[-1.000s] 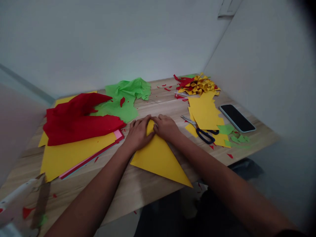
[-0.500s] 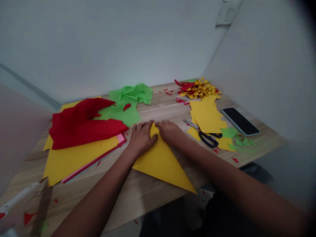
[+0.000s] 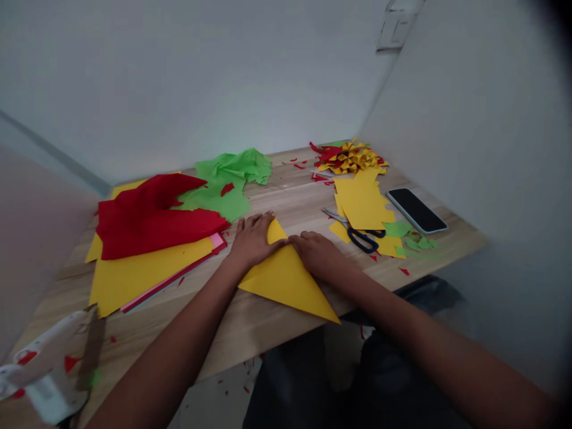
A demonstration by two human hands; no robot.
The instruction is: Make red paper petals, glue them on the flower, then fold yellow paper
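A yellow sheet of paper [image 3: 286, 280], folded into a triangle, lies on the table with one corner pointing to the front edge. My left hand [image 3: 254, 239] rests on its upper left part, fingers stretched forward and thumb reaching across the paper. At the right folded edge, my right hand [image 3: 318, 255] has its fingers drawn together, and its fingertips meet the paper close to my left thumb. The undersides of both hands are hidden. Black-handled scissors [image 3: 363, 241] lie to the right of my right hand.
Red crepe paper [image 3: 152, 229] covers yellow sheets [image 3: 147, 280] at left, beside green crepe paper [image 3: 232, 179]. Cut yellow pieces [image 3: 361, 199], a phone [image 3: 417, 210] and a heap of folded strips [image 3: 355, 158] sit at right. A glue gun [image 3: 49, 369] stands at front left.
My right hand has slid from the paper's top corner down along the right edge. My left thumb has stretched toward it. The whole view has shifted slightly.
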